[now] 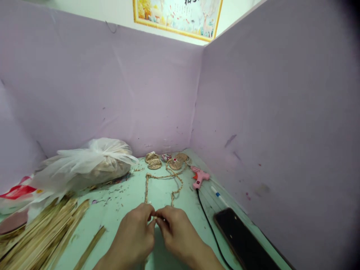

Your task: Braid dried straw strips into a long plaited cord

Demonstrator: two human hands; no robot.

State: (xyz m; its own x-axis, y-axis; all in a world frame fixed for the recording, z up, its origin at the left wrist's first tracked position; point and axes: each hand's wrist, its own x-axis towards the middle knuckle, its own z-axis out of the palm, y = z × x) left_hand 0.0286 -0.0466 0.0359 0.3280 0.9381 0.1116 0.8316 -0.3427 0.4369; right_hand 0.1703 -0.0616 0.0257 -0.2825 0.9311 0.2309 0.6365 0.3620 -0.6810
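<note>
My left hand [137, 228] and my right hand [177, 229] meet over the near middle of the table, thumbs and forefingers pinched together. A small pale bit shows between the fingertips, apparently part of the thin braided straw cord [146, 187]. That cord runs away from both hands in a loose angular loop on the tabletop. Its far end reaches the round woven straw discs [176, 164], one bearing a red dot. Where the cord passes behind my fingers, it is hidden.
A pink glue gun [200, 176] with a black cable lies right, near a white-and-blue pen [218, 195] and a black phone [242, 240]. Dry straw leaves [47, 232] and a stuffed white plastic bag [92, 165] occupy the left. Purple partitions [157, 86] enclose the green table [118, 204].
</note>
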